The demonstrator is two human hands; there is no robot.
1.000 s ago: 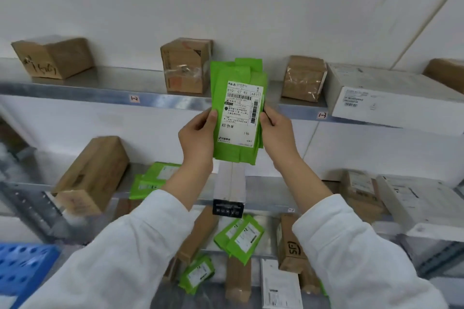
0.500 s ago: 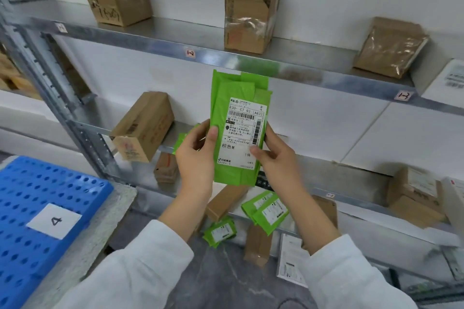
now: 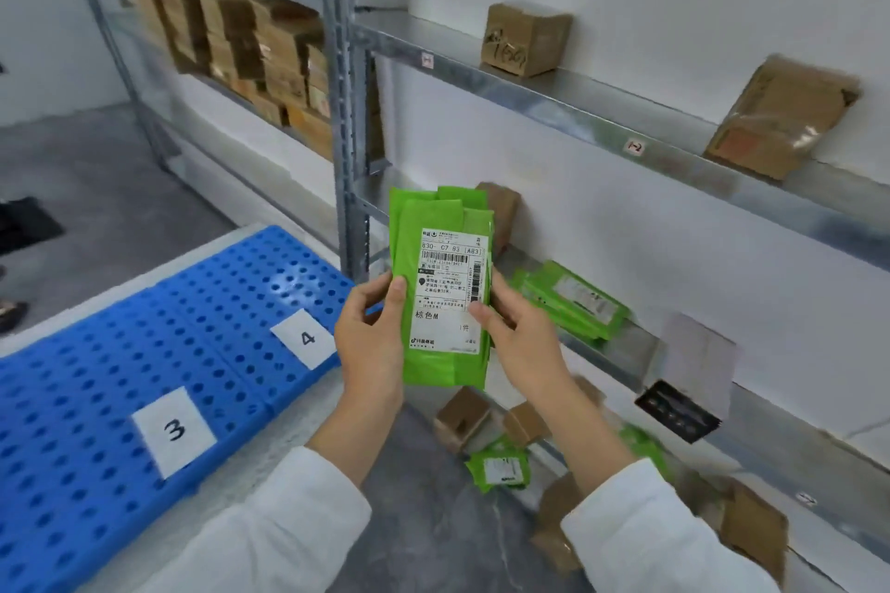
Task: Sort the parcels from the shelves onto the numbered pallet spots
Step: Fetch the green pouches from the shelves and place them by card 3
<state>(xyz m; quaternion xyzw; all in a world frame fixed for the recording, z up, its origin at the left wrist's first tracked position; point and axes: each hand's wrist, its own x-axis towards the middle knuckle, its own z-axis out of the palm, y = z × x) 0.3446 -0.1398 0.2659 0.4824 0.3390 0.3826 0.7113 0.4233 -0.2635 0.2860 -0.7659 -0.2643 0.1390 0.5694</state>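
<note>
pallet (image 3: pixel 96 400) left, shelves (image 3: pixel 602 111) right

1. The green mailer (image 3: pixel 440 284) at the frame's centre is smooth, slightly glossy plastic film with a matt white paper label (image 3: pixel 448 289).
2. The shelf (image 3: pixel 602 111) at upper right is dull galvanised metal.
3. The blue pallet (image 3: pixel 96 376) at lower left is perforated moulded plastic.
4. The brown box (image 3: pixel 527 39) is matt cardboard.
5. The white sleeves (image 3: pixel 664 539) are cloth.
</note>
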